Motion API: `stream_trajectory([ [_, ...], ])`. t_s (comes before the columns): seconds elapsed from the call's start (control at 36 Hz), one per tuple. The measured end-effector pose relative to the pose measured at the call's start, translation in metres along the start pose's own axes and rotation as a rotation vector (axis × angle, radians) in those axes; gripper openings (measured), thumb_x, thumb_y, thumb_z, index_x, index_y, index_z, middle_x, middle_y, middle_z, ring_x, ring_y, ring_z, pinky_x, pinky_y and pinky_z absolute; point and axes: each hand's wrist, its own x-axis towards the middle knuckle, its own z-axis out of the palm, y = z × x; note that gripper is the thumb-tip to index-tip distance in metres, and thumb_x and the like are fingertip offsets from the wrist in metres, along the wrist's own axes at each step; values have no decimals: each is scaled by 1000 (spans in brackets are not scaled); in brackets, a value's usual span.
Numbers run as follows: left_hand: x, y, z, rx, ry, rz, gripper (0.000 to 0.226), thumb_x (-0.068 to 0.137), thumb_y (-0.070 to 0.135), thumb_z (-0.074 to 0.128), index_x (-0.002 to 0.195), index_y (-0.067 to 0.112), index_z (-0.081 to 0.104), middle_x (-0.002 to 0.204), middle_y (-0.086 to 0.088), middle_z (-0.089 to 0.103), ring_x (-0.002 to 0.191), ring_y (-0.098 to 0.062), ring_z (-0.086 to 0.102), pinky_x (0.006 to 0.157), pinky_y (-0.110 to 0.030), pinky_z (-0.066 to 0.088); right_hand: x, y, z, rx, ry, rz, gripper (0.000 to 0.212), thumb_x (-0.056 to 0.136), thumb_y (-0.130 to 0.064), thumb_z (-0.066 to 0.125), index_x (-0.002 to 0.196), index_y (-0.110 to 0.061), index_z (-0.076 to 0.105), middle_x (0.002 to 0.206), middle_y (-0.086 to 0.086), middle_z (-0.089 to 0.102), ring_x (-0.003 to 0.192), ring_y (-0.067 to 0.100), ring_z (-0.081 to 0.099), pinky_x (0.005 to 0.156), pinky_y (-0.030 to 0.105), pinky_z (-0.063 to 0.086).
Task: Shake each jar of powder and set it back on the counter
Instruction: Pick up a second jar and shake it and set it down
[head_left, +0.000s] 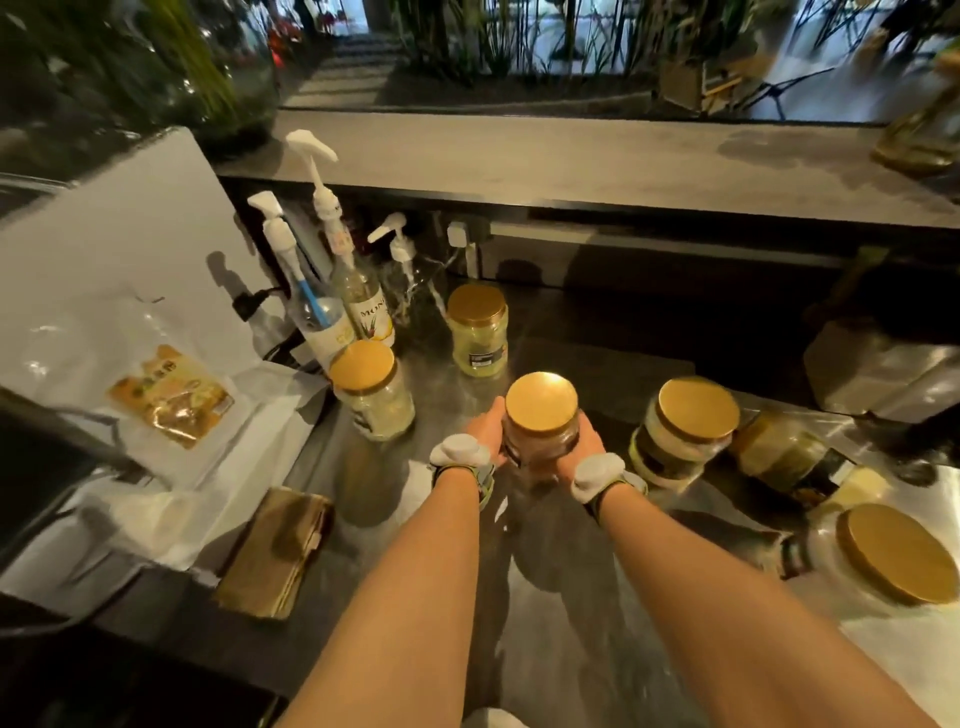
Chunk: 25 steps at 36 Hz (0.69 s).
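Note:
A gold-lidded jar of brown powder (540, 426) is held between both hands above the steel counter (561, 623). My left hand (485, 431) presses its left side and my right hand (589, 441) its right side. Other gold-lidded jars stand around it: a pale one at the left (371, 389), a yellowish one behind (478, 330), a white one to the right (680, 431). Further right a greenish jar lies on its side (789, 457), and a large lidded jar sits at the right edge (893, 551).
Syrup pump bottles (358, 296) stand at the back left under a grey shelf (571, 161). White bags with a yellow packet (171, 395) lie at the left, a brown folded bag (275, 551) near the front left, and a metal box (883, 364) at the right.

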Motion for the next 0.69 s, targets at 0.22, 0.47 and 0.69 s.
stream_trajectory([
  [0.22,-38,7,-32,-193,51,16,47,95,58,45,107,17,65,102,-8,66,103,-31,59,98,-49,50,9,3,11,-82,-42,-124,93,62,-27,78,147,-38,41,139,8,59,128,36,58,106,53,51],
  [0.47,-78,61,-59,-262,26,88,54,97,59,37,89,14,64,101,-9,66,105,-32,57,96,-50,48,-59,-92,-4,99,-192,-317,92,71,-7,89,143,-26,35,130,-1,54,120,20,55,100,38,52],
  [0.69,-114,128,-105,-185,40,189,78,76,85,41,112,18,61,116,-11,63,115,-38,56,104,-57,42,-64,-168,-7,31,-228,-482,82,69,-19,87,138,-24,43,127,2,58,121,26,58,104,45,52],
])
